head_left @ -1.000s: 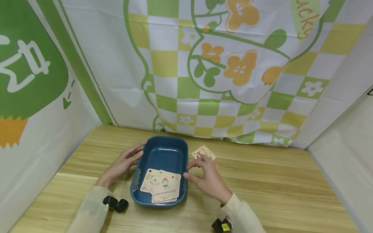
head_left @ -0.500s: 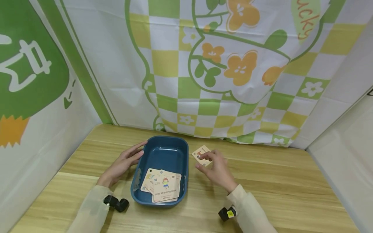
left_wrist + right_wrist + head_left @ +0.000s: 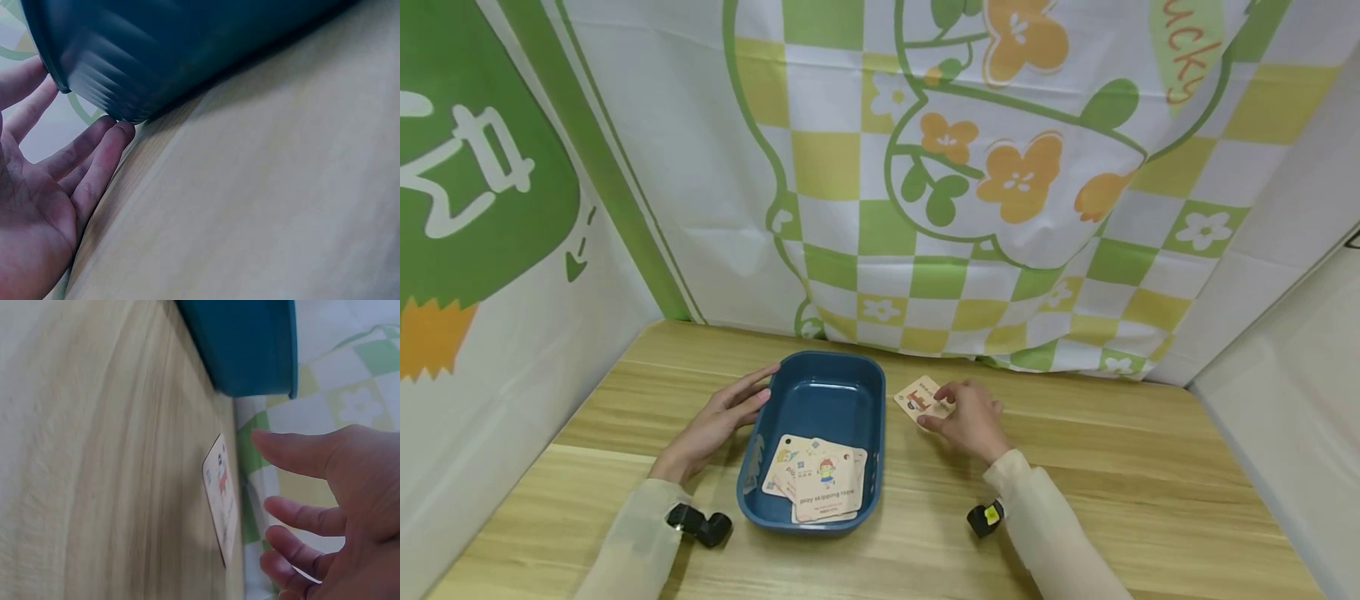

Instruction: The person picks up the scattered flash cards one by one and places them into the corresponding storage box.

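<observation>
A dark blue tray [image 3: 827,412] stands on the wooden table, with several picture cards [image 3: 827,479] overlapping at its near end. The top card reads "play skipping rope". My left hand [image 3: 715,425] touches the tray's left side with extended fingers; in the left wrist view the left hand [image 3: 50,187] has fingertips at the tray's rim and lower wall [image 3: 125,56]. Right of the tray lies a single card [image 3: 917,396], partly covered by my right hand [image 3: 970,421]. In the right wrist view the card [image 3: 220,494] lies flat, apart from the right hand's [image 3: 337,500] loosely bent fingers.
The wooden table [image 3: 1112,483] extends to the right and in front. A printed curtain [image 3: 955,275] hangs along its back edge. White panels [image 3: 1285,392] stand at the sides. Each wrist wears a small black camera [image 3: 698,525].
My right hand has moved from the tray's right rim rightward to the single card. The left hand, the tray and the cards in it have stayed in place.
</observation>
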Motion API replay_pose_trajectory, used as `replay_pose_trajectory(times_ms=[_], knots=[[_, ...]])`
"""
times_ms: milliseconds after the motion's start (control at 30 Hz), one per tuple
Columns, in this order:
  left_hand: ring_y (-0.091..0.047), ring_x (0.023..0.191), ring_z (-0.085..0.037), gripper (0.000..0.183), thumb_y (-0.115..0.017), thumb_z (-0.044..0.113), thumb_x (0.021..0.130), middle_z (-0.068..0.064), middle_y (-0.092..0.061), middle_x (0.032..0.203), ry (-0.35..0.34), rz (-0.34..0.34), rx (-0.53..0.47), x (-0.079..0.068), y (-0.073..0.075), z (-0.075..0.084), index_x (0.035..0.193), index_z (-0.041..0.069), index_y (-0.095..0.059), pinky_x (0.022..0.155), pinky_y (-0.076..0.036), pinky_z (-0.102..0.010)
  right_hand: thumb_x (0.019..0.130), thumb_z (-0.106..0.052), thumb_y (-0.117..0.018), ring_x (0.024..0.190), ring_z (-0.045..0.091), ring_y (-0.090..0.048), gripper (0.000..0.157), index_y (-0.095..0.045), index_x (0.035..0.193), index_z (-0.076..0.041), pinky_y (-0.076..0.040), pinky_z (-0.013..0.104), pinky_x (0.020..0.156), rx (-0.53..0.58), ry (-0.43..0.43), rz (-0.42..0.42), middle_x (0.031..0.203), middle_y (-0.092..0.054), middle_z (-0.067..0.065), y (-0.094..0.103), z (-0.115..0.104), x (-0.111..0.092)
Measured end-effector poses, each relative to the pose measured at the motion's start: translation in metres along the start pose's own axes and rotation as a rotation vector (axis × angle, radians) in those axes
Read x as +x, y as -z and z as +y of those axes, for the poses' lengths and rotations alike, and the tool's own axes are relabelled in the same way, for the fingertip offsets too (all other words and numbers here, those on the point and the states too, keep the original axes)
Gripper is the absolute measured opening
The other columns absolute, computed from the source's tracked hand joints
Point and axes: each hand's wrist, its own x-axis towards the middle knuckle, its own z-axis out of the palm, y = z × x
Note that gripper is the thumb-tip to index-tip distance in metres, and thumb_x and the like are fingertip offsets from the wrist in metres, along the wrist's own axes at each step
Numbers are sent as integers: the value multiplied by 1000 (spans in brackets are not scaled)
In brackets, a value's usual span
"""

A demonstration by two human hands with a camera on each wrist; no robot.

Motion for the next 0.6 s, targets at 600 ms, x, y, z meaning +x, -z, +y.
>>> replay_pose_trajectory(times_ms=[600], knots=[[-38, 141, -42, 55, -50, 32, 109, -18, -30, 162, -3, -1, -4, 0, 0, 0, 160, 19, -35, 98, -47, -22, 72, -42, -93, 102, 37, -51, 63, -72, 115, -1, -31, 53, 86, -138, -138, -58, 109, -58, 15, -7, 11, 10]])
